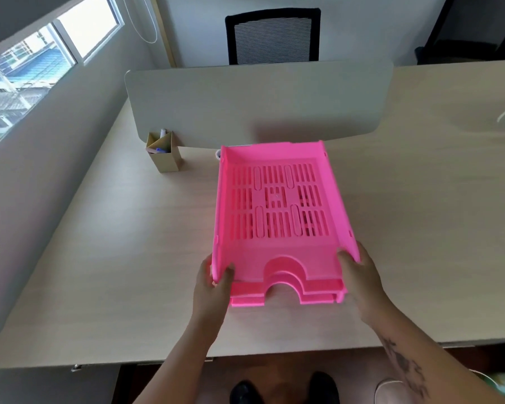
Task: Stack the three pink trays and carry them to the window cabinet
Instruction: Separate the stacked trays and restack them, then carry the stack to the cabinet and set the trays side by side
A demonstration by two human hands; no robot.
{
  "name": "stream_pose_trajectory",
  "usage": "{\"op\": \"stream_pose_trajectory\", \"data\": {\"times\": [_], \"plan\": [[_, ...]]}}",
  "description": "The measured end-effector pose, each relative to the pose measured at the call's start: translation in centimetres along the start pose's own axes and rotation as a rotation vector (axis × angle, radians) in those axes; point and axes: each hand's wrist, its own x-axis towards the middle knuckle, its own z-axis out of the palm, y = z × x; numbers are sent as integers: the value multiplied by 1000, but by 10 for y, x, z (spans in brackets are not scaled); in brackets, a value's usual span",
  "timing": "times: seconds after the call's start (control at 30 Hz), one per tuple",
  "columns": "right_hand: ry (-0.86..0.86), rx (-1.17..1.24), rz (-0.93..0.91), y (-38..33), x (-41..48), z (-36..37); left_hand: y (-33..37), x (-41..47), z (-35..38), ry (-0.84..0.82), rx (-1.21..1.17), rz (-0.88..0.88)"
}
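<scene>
Item: pink trays (pixel 277 211), nested in a stack on the tabletop (pixel 105 258). Three stepped front lips show at the near edge, so the stacking looks done. The top tray is clear to see; the lower two appear only as edges beneath its front notch.

Position: middle of the tabletop, near end close to the person, far end next to the low divider panel (pixel 245 100). The long axis runs straight away from the person, near to far. The open notched end faces the person.

Left hand (pixel 212 287): closed around the stack's near left corner, thumb inside the side wall, fingers outside and under. Holding.

Right hand (pixel 359 275): closed on the near right corner, thumb over the wall, fingers wrapped to the outside. Holding.

Relation: the hands sit one at each side of the same short end, equally near, with nearly the whole length of the stack reaching out beyond them. Whether the stack rests fully on the tabletop or is just lifted at the near end cannot be told.

Destination: window (pixel 32 62) lies up and to the left. No cabinet is in view.

Judgement: a lift from this end would leave the far end hanging forward and apt to dip; then a turn to the left.

Other: pen box (pixel 165 156) beside the divider, left of the trays, apart from them.
</scene>
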Motion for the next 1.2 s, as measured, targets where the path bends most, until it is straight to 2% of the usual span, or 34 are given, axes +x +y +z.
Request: {"op": "stream_pose_trajectory", "data": {"times": [0.1, 0.2, 0.33, 0.5, 0.63, 0.83, 1.03, 1.2], "plan": [[-66, 82, 126, 22, 3, 2, -11, 5, 3, -96, -104, -132], [-93, 152, 197, 34, 7, 5, -20, 10, 7, -124, -153, -176], [-105, 222, 168, 28, 10, 8, -16, 14, 7, -80, -226, -153], [-218, 251, 67, 2, 5, 4, 0, -13, 0, 19, -309, -100], [-406, 229, -58, -33, -3, 13, 20, -56, -17, 234, -389, -35], [-822, 184, -162, -79, -69, 75, 29, -174, -76, 732, -564, -20], [-1306, 109, -196, -76, -234, 139, 6, -374, -125, 1175, -643, 48], [-1633, 47, -251, -36, -402, 160, -38, -544, -135, 1372, -619, 143]]}}
